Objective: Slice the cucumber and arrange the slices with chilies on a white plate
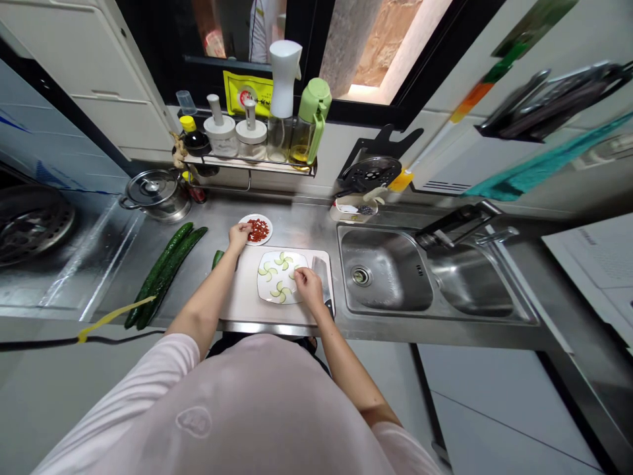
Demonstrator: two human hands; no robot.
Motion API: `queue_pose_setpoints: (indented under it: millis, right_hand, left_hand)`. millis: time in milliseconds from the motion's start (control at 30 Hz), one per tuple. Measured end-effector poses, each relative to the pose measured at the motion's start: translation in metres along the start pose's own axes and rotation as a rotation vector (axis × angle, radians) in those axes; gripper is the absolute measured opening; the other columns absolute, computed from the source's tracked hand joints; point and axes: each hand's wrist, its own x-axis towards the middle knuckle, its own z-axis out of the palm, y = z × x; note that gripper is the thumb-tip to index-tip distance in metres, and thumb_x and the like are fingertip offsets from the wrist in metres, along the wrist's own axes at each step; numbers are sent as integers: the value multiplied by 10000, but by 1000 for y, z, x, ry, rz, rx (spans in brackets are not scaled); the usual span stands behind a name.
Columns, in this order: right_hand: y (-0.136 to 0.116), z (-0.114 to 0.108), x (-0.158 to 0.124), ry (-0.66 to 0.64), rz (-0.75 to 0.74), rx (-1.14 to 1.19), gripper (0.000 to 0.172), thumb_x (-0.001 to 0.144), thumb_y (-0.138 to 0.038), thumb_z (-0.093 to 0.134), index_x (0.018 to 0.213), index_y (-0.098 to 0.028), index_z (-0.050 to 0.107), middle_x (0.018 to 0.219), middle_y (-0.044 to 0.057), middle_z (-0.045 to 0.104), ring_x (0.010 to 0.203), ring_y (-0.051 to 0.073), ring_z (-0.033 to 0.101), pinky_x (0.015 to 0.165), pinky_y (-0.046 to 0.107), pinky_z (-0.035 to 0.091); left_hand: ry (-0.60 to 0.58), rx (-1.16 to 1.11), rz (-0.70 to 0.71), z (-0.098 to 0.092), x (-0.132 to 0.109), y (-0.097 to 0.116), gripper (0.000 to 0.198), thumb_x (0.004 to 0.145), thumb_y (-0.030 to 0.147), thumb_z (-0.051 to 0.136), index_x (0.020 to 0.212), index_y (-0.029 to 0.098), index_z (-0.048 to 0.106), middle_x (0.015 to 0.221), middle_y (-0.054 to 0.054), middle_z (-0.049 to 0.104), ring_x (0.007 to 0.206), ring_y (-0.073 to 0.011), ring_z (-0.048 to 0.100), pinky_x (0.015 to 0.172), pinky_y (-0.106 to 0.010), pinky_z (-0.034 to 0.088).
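My left hand (239,237) is at the left rim of a small white plate (268,220) that holds red bits (258,230). Its fingers are closed; whether they grip the rim or some red bits, I cannot tell. My right hand (309,289) is pinched over the right side of a squarish white plate (270,295). Anything between its fingertips is too small to make out. Thin cucumber slices (281,291) lie on this plate in several pinwheel shapes. Under the plate is a pale cutting board (242,300). A kitchen knife (321,274) rests on the board beside my right hand.
Two whole cucumbers (165,274) lie on the counter at left, near a lidded steel pot (158,194). A cut cucumber piece (217,258) is by my left forearm. The double sink (386,270) is at right. Bottles and jars fill a wall rack (247,160).
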Motion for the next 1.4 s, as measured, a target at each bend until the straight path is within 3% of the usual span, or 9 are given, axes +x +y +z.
queue_pose_setpoints:
  millis: [200,400,600,767,1400]
  right_hand:
    - [-7,1,12,5,-14,2,209,847,-294,424,837,-201,611,781,28,604,715,156,531,673,254,393]
    - [-24,-3,34,8,-66,4,226,858,-311,418,867,-200,614,801,30,601,731,156,528,691,253,390]
    - [-42,-9,59,-14,-85,-41,233,866,-306,420,907,-201,624,819,36,593,761,164,524,718,261,383]
    - [-51,-14,72,-32,-128,-53,236,880,-301,420,953,-198,620,873,43,579,837,167,522,753,261,380]
    - [-47,-12,74,-78,-189,-108,189,874,-285,440,911,-204,606,906,45,544,873,175,491,760,261,363]
  left_hand:
    - [-72,-212,-55,11,-27,21,290,610,228,666,882,130,639,772,-61,673,742,-164,636,744,-321,495]
    - [-191,-224,-48,22,-60,44,385,584,310,724,919,144,633,803,-67,680,814,-189,642,762,-327,491]
    - [-333,-169,98,32,-94,59,377,635,308,698,967,155,603,744,-32,665,817,-165,642,818,-311,469]
    - [-417,-41,197,35,-116,65,370,681,337,663,1003,167,594,740,-22,660,761,-150,631,751,-287,485]
    - [-405,-34,207,39,-126,66,328,695,300,645,987,156,599,719,-20,648,723,-138,621,709,-258,483]
